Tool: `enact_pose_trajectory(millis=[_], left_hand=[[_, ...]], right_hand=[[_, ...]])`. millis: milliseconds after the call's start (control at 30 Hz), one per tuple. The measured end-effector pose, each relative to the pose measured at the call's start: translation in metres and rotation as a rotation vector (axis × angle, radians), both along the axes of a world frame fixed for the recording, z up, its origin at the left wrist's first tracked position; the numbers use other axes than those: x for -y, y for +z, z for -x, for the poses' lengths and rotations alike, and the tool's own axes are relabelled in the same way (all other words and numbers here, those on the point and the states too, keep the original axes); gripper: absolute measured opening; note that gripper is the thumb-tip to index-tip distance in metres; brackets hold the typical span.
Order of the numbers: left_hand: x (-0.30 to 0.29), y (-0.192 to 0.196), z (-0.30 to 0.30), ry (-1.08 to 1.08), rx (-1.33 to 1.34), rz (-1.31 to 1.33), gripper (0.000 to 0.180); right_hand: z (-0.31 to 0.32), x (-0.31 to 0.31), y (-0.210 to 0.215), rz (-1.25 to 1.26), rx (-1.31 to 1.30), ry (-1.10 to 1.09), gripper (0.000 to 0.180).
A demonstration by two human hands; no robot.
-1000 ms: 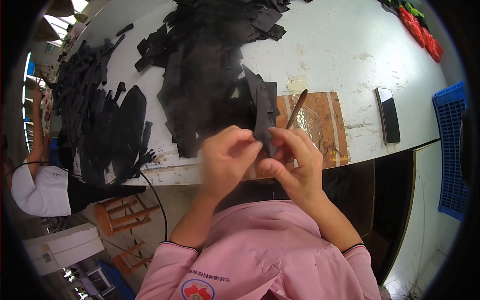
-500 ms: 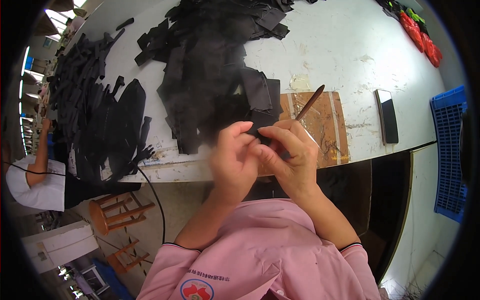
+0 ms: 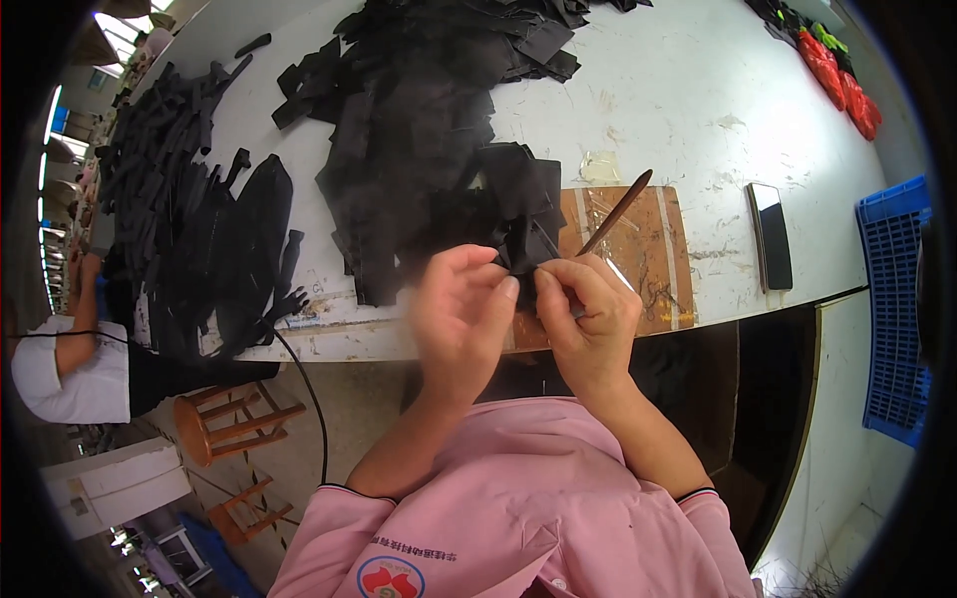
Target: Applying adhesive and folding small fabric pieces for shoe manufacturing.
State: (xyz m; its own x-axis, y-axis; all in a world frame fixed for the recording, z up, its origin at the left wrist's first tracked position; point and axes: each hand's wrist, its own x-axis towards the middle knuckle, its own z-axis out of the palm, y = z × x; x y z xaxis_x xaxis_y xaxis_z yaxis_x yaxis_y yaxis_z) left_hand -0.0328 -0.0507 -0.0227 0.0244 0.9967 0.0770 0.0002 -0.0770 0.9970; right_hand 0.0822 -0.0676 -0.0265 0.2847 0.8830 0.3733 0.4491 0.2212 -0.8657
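Above the near edge of the table (image 3: 698, 130), the right hand (image 3: 590, 317) pinches a black fabric piece (image 3: 520, 261); the left hand (image 3: 457, 317), partly blurred, stands slightly apart opposite, its grip impossible to tell. The piece's outline merges with the dark fabric pile (image 3: 394, 189). A brown pointed tool (image 3: 620, 211) disappears behind the right hand.

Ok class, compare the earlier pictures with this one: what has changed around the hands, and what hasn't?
In the right hand, the thumb has moved up toward the fingertips at the black cloth, and the brown stick held there leans further right. On the left hand, finger and thumb look wider apart. The phone and brown board stayed put.
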Motion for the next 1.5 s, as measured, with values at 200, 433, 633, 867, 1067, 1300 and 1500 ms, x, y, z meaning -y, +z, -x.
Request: enact_pose_trajectory(millis=[200, 433, 633, 867, 1067, 1300, 1500], left_hand=[[0.001, -0.004, 0.003, -0.07, -0.122, -0.002, 0.01], [-0.003, 0.005, 0.005, -0.129, -0.328, -0.322, 0.008], [0.009, -0.014, -0.008, 0.16, -0.607, -0.554, 0.016], [0.0, 0.002, 0.005, -0.008, 0.36, 0.326, 0.023], [-0.001, 0.002, 0.009, -0.206, 0.27, 0.306, 0.026], [0.0, -0.019, -0.003, 0.195, -0.488, -0.552, 0.018], [-0.001, -0.005, 0.019, -0.209, 0.178, 0.231, 0.036]], right_hand=[[-0.001, 0.001, 0.0, -0.027, 0.058, 0.053, 0.008], [-0.006, 0.004, 0.004, 0.064, -0.148, 0.111, 0.012], [-0.003, 0.002, -0.004, -0.047, 0.051, 0.158, 0.017], [-0.003, 0.005, -0.004, 0.079, 0.1, 0.003, 0.013], [-0.015, 0.006, -0.011, 0.356, -0.68, 0.29, 0.006], [-0.007, 0.007, -0.015, 0.504, -1.193, 0.539, 0.017], [-0.006, 0.008, -0.018, 0.489, -1.036, 0.365, 0.019]])
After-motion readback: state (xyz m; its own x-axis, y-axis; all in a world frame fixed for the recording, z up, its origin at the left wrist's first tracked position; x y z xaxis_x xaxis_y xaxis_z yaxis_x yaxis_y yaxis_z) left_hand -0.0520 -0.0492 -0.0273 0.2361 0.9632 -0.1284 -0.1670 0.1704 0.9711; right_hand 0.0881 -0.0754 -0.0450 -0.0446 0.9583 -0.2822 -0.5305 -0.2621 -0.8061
